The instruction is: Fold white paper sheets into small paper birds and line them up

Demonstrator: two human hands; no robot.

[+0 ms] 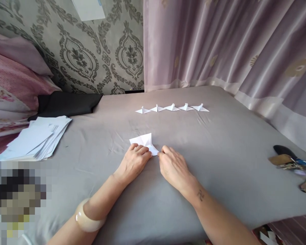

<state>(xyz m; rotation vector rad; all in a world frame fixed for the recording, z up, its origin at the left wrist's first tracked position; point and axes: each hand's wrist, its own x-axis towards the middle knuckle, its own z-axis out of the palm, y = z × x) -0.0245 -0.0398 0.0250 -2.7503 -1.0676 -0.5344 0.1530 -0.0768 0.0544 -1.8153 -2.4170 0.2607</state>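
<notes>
A creased sheet of white paper [142,139], partly folded, lies on the grey cloth-covered surface in front of me. My left hand [137,157] presses on its near left part, with the fingers curled over the edge. At the paper's right corner, my right hand [172,165] pinches the tip between thumb and fingers. The fingertips of both hands are partly hidden behind the knuckles. Farther back stands a row of several small folded white paper figures [172,107], set side by side with pointed ends touching or nearly so.
A stack of white paper sheets [38,137] lies at the left, before a folded black cloth [68,103]. Keys and small items [290,163] sit at the right edge. A patterned wall [104,51] and a pale purple curtain [199,44] border the back.
</notes>
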